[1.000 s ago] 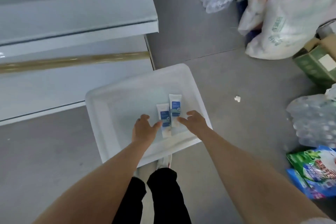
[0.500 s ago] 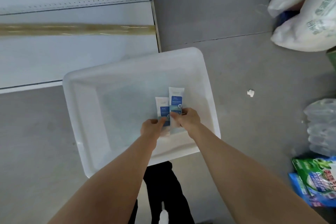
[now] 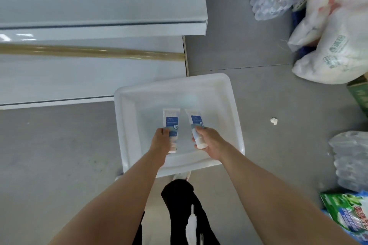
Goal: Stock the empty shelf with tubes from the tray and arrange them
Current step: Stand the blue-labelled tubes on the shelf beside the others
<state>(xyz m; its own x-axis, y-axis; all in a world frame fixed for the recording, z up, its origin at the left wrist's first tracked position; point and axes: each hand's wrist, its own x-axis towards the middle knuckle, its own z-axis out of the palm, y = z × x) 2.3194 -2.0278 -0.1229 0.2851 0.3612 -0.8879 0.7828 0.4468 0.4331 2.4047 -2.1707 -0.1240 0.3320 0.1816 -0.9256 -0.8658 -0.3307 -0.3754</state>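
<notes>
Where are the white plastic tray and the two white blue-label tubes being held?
white plastic tray (image 3: 171, 85): head view, far rim.
left white blue-label tube (image 3: 171, 121): head view, blue label.
right white blue-label tube (image 3: 196, 119): head view, blue label.

tray (image 3: 229, 93) lies right of the shelf (image 3: 95, 77), on the floor (image 3: 49, 145).
</notes>
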